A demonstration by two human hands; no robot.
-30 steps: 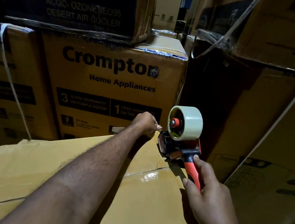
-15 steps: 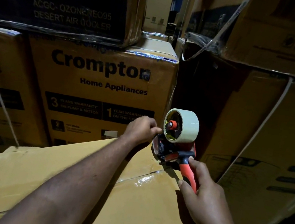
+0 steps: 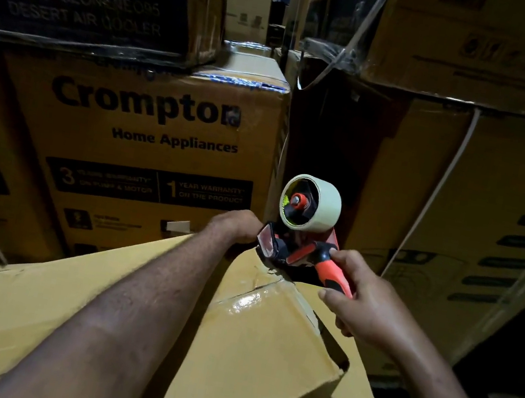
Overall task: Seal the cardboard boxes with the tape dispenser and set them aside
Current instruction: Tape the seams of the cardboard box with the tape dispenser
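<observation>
Printed Crompton cartons (image 3: 145, 144) stack like a wall close behind and to the right, with a dark gap between them. The plain cardboard box (image 3: 246, 352) lies tilted in front, with glossy tape along its seam. The tape dispenser (image 3: 301, 247) sits at its far corner, and the right hand (image 3: 361, 305) grips its handle. The left hand (image 3: 235, 225) is just beside the dispenser's front; its fingers are hidden behind the knuckles, so its grasp cannot be told.

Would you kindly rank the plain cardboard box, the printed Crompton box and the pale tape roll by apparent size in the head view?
Plain cardboard box (nearness inflates it)
Printed Crompton box
Pale tape roll
</observation>
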